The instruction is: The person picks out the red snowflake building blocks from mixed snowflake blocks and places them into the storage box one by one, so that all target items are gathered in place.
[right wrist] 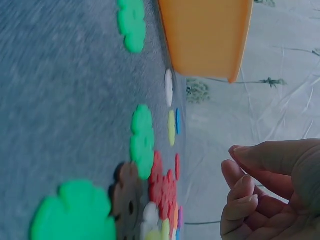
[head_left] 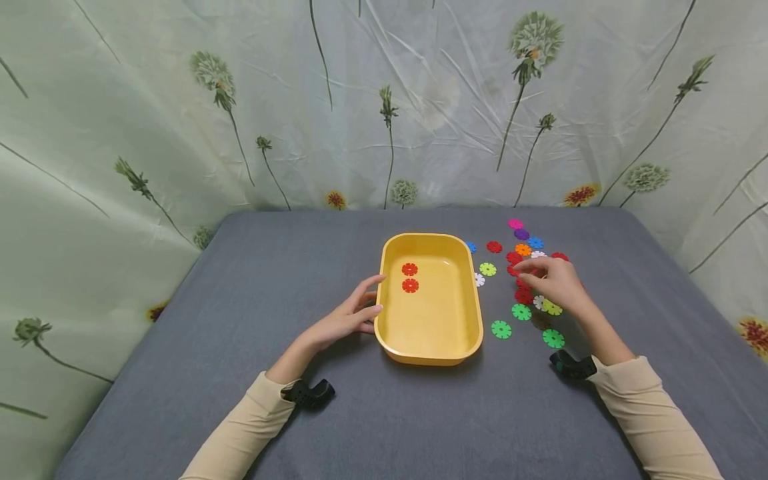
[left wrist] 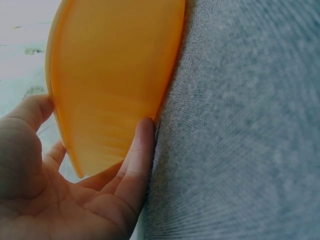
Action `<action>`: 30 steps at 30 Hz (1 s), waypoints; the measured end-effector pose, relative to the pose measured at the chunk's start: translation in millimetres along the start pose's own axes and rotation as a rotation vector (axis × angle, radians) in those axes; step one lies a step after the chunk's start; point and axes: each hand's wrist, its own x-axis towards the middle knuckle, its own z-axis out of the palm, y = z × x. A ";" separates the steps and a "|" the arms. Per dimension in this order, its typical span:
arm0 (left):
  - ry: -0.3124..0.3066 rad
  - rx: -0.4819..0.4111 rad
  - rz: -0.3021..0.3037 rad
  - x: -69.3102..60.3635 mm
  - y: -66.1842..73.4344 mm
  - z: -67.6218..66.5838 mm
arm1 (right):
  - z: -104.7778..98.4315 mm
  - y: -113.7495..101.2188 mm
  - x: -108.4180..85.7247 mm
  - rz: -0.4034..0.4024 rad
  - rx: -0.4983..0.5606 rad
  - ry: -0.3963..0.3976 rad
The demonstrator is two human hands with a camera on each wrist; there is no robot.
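A yellow plastic tray point(head_left: 429, 333) stands on the grey table, with two red notched discs, a red disc point(head_left: 410, 269) and another red disc point(head_left: 411, 286), lying inside. My left hand point(head_left: 345, 319) holds the tray's left side. Its thumb is at the rim and other fingers point(left wrist: 137, 165) lie along the outer wall. To the right of the tray, my right hand point(head_left: 555, 283) hovers over a loose spread of coloured discs. In the right wrist view its thumb and fingers are bent loosely, with no disc visible between them. The hand partly hides red discs point(head_left: 524, 296) beneath it.
Green discs point(head_left: 501, 329) lie nearest the tray's right front. Yellow-green point(head_left: 488, 269), white, blue, orange, purple and pink discs point(head_left: 515, 224) spread toward the back. A brown disc point(head_left: 541, 321) lies below the right hand. Behind the table hangs a flower-patterned cloth point(head_left: 444, 120).
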 end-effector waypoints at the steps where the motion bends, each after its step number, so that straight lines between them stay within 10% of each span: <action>1: 0.001 0.000 0.000 0.1 -0.1 0.0 | -0.8 1.0 -0.3 0.007 -0.003 -0.006; 30: 0.034 0.048 -0.009 -1.2 4.4 1.5 | -3.4 20.7 -1.2 0.097 -0.079 -0.202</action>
